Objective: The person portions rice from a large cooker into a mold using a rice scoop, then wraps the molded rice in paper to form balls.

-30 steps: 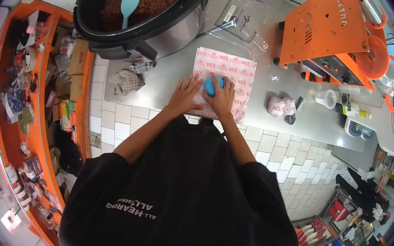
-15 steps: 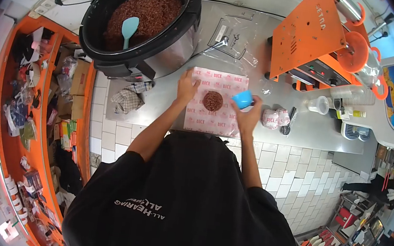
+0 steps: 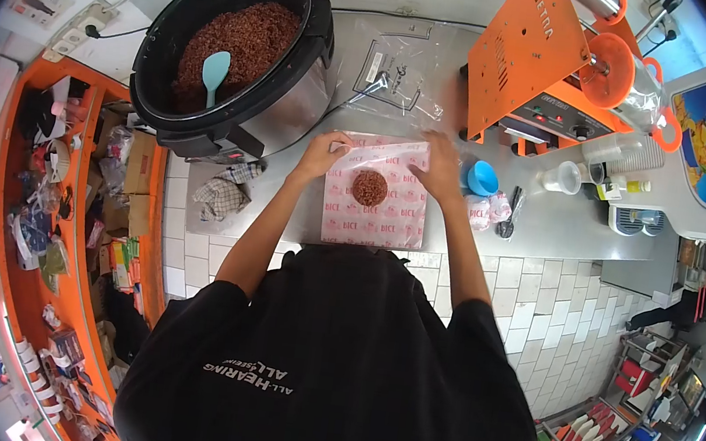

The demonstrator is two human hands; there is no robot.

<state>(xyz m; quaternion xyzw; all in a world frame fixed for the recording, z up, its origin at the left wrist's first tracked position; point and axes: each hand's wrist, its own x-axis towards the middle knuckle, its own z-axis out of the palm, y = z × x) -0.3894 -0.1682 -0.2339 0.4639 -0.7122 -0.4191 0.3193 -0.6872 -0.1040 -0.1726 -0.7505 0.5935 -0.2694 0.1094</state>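
Observation:
A round mound of cooked reddish-brown rice (image 3: 370, 189) lies on a sheet of pink printed wrapping paper (image 3: 372, 225) on the steel counter. My left hand (image 3: 323, 155) pinches the paper at its upper left corner, fingers curled. At the upper right corner, my right hand (image 3: 438, 171) holds the paper's edge, its fingertips partly blurred. The far edge of the sheet looks slightly raised between both hands. Right of the paper sits a blue cup (image 3: 482, 178), against wrapped paper parcels (image 3: 479, 214).
A large cooker (image 3: 283, 110) of the same rice stands at back left, a light-blue spatula (image 3: 215, 71) inside. A checkered cloth (image 3: 222, 196) lies left of the paper. Clear plastic (image 3: 398, 72) is behind it. An orange sealing machine (image 3: 526, 65) stands at back right, near plastic cups (image 3: 563, 177).
The blue cup has left my right hand and now rests by the parcels. My right hand has moved to the paper's upper right corner. The paper's far edge has lifted.

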